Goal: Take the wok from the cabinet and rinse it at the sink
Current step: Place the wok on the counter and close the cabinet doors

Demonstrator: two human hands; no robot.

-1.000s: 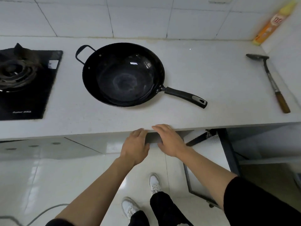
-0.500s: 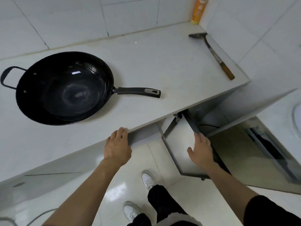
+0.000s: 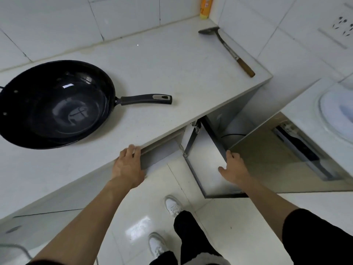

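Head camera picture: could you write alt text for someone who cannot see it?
A person's left hand and right hand each hold a cabinet door under a white counter. A black wok sits on it, a spatula farther right.

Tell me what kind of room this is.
Most likely a home kitchen: a black wok sits on a white counter, a spatula lies by the tiled wall, and cabinet doors are open below.

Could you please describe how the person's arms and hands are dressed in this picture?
Both hands, the left hand and the right hand, are bare: no gloves, rings or watch visible. The forearms are uncovered too; a black sleeve covers the right upper arm, and a dark edge shows on the left.
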